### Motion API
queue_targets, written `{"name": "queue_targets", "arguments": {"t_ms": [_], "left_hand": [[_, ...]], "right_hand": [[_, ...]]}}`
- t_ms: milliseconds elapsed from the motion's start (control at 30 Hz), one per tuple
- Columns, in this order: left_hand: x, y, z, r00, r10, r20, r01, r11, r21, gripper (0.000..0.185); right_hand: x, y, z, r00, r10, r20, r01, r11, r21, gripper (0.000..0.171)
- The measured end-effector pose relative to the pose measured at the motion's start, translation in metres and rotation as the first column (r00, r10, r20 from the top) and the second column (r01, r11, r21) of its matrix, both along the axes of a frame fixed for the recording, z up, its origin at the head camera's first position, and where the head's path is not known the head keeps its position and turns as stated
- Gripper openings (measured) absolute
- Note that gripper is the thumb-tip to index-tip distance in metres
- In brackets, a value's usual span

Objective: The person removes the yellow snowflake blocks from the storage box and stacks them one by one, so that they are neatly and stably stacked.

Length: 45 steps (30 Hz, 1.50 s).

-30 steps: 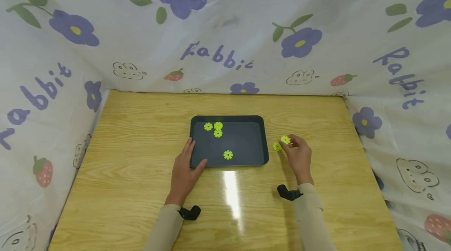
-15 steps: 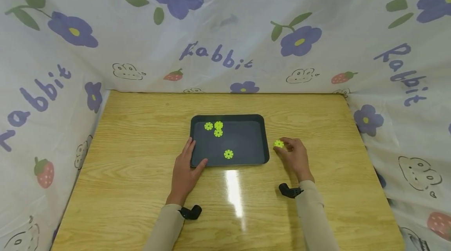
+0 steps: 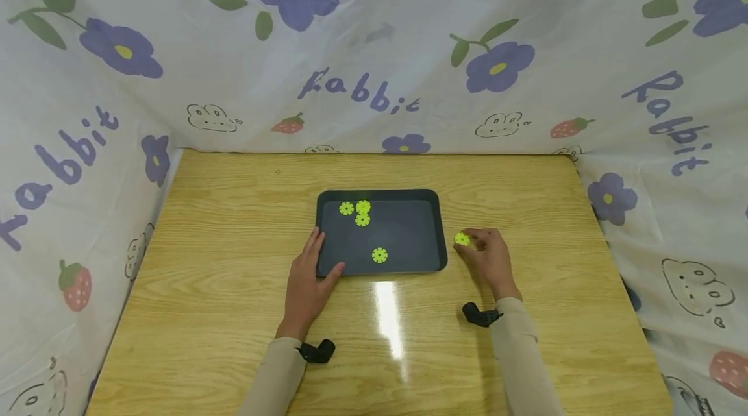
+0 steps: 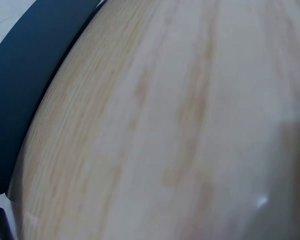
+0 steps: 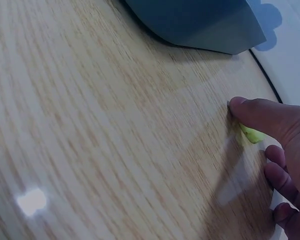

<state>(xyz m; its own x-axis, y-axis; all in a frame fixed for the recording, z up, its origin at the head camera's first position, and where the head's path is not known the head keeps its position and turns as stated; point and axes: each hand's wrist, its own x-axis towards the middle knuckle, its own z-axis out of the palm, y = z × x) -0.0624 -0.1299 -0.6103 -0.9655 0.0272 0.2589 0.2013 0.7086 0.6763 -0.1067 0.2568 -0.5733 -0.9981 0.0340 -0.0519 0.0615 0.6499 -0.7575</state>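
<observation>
A dark tray (image 3: 409,234) lies mid-table holding several lime-green toothed discs: three clustered at its far left (image 3: 362,220) and one near the front (image 3: 380,255). My left hand (image 3: 312,261) rests at the tray's near-left corner, fingers straight along the side and thumb against the front rim. Just right of the tray, my right hand (image 3: 476,246) pinches another green disc (image 3: 461,239) on the wood. The right wrist view shows that hand (image 5: 270,125) with its fingers curled, the disc (image 5: 252,134) only partly visible under a fingertip, and the tray (image 5: 200,20) beyond. Only the tray's edge (image 4: 25,85) appears in the left wrist view.
The wooden table (image 3: 234,221) is walled on three sides by a white flower-print cloth (image 3: 374,78). Black wrist-camera mounts sit at my left wrist (image 3: 315,351) and my right wrist (image 3: 480,316). A glare streak (image 3: 386,318) lies on the wood in front of the tray.
Two discs lay beside the right hand a second ago; now only one shows. The right hand has shifted slightly left and nearer, closing onto it. The left hand has stayed put.
</observation>
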Motion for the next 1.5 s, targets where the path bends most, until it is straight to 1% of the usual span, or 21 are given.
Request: {"name": "queue_targets", "arguments": {"t_ms": [100, 233, 333, 433, 500, 567, 667, 733, 767, 867, 967, 1067, 1100, 1200, 1333, 1500], "left_hand": [[0.001, 0.0, 0.0, 1.0, 0.001, 0.001, -0.001, 1.0, 0.002, 0.076], [0.001, 0.0, 0.0, 1.0, -0.008, -0.004, 0.008, 1.0, 0.003, 0.075], [0.001, 0.0, 0.001, 1.0, -0.012, -0.007, 0.012, 1.0, 0.005, 0.075], [0.001, 0.0, 0.002, 1.0, -0.008, -0.01, 0.008, 1.0, 0.002, 0.075], [0.001, 0.0, 0.002, 1.0, -0.006, -0.013, 0.006, 1.0, 0.004, 0.075], [0.001, 0.0, 0.003, 1.0, -0.007, -0.015, 0.007, 1.0, 0.006, 0.075], [0.001, -0.001, 0.005, 1.0, -0.01, -0.018, 0.01, 1.0, 0.012, 0.075], [0.001, -0.001, 0.005, 1.0, -0.011, -0.02, 0.011, 1.0, 0.014, 0.075], [0.001, -0.002, 0.006, 1.0, -0.012, -0.023, 0.012, 1.0, 0.015, 0.075], [0.001, -0.002, 0.006, 1.0, -0.012, -0.021, 0.012, 1.0, 0.014, 0.075], [0.002, -0.002, 0.006, 1.0, -0.013, -0.021, 0.014, 1.0, 0.016, 0.075], [0.003, -0.001, 0.003, 1.0, -0.011, -0.018, 0.011, 1.0, 0.012, 0.075], [0.003, -0.001, 0.003, 1.0, -0.009, -0.019, 0.01, 1.0, 0.009, 0.075], [0.003, -0.001, 0.002, 1.0, -0.007, -0.021, 0.007, 1.0, 0.003, 0.076], [0.003, -0.001, 0.004, 0.999, -0.005, -0.033, 0.005, 1.0, 0.002, 0.076], [0.003, -0.002, 0.004, 1.0, -0.005, -0.031, 0.005, 1.0, -0.003, 0.075]], "right_hand": [[0.0, 0.0, 0.0, 1.0, -0.001, 0.008, 0.001, 1.0, 0.001, 0.04], [0.002, -0.002, 0.003, 1.0, -0.019, -0.001, 0.019, 1.0, 0.007, 0.054], [0.001, -0.007, 0.011, 0.998, -0.042, -0.041, 0.043, 0.999, 0.011, 0.062], [-0.005, -0.018, 0.025, 0.994, -0.04, -0.102, 0.039, 0.999, -0.01, 0.057], [-0.01, -0.028, 0.035, 0.989, -0.013, -0.149, 0.01, 1.0, -0.021, 0.052], [-0.016, -0.042, 0.044, 0.982, 0.032, -0.187, -0.036, 0.999, -0.022, 0.047], [-0.02, -0.066, 0.052, 0.966, 0.145, -0.214, -0.141, 0.989, 0.034, 0.041], [-0.021, -0.084, 0.052, 0.952, 0.238, -0.192, -0.226, 0.97, 0.084, 0.038], [-0.02, -0.092, 0.052, 0.942, 0.289, -0.171, -0.273, 0.955, 0.113, 0.038], [-0.019, -0.114, 0.045, 0.907, 0.415, -0.065, -0.404, 0.904, 0.139, 0.037], [-0.016, -0.13, 0.038, 0.869, 0.494, 0.024, -0.493, 0.861, 0.128, 0.037], [-0.015, -0.139, 0.031, 0.842, 0.535, 0.064, -0.539, 0.833, 0.13, 0.038], [-0.014, -0.14, 0.029, 0.837, 0.543, 0.07, -0.548, 0.826, 0.135, 0.038], [-0.014, -0.142, 0.025, 0.83, 0.551, 0.086, -0.558, 0.815, 0.156, 0.04], [-0.016, -0.143, 0.025, 0.834, 0.543, 0.097, -0.551, 0.819, 0.16, 0.041], [-0.017, -0.144, 0.027, 0.834, 0.542, 0.103, -0.552, 0.817, 0.166, 0.037]]}}
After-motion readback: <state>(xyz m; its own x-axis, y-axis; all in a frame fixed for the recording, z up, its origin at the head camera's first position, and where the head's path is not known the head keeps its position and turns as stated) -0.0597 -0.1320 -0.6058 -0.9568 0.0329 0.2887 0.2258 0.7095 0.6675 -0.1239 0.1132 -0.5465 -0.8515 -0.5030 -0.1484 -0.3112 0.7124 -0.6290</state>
